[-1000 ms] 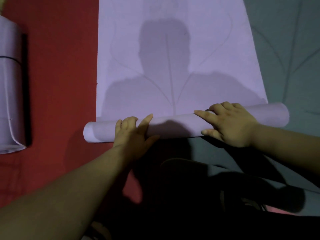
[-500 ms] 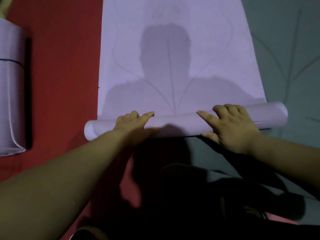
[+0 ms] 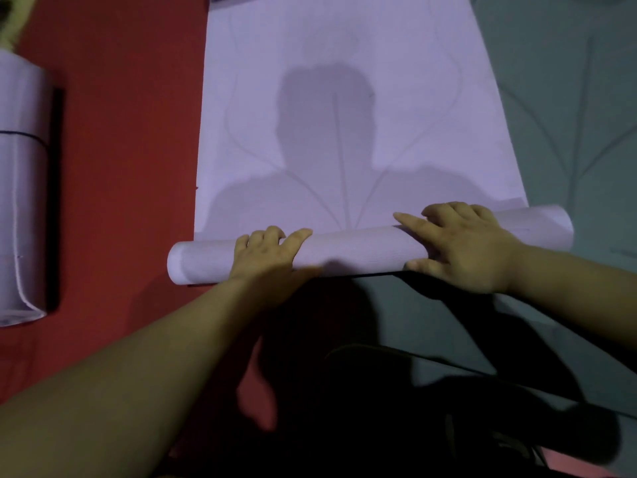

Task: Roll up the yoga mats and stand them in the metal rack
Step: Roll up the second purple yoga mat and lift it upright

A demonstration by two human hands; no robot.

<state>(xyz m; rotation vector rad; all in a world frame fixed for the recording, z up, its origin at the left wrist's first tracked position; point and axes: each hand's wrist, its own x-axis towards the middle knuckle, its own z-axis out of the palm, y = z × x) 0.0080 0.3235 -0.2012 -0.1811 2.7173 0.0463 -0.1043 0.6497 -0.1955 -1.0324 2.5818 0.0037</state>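
Lilac foam yoga mat (image 3: 344, 63) is lying flat, running away from the camera. Its near end is wound into a tight rolled section (image 3: 358, 251) lying crosswise. The roll is sitting slightly skewed, right end farther away than left, with the left end sticking out over the red floor surface (image 3: 120, 132).

Left hand (image 3: 265, 253) is gripping the roll left of centre, fingers curling over the top and thumb stretching along it to the right. Right hand (image 3: 462, 246) is gripping right of centre. Its fingers are curling over the far side, index finger pointing left along the roll, thumb pressing the near side.

Grey-green mat with a leaf-line pattern (image 3: 568, 115) is lying to the right, and the roll's right end is overlapping it. Second lilac rolled mat with a dark band (image 3: 20, 201) is lying on the red at far left, well apart. Person's shadow (image 3: 324, 108) is falling across the flat part.
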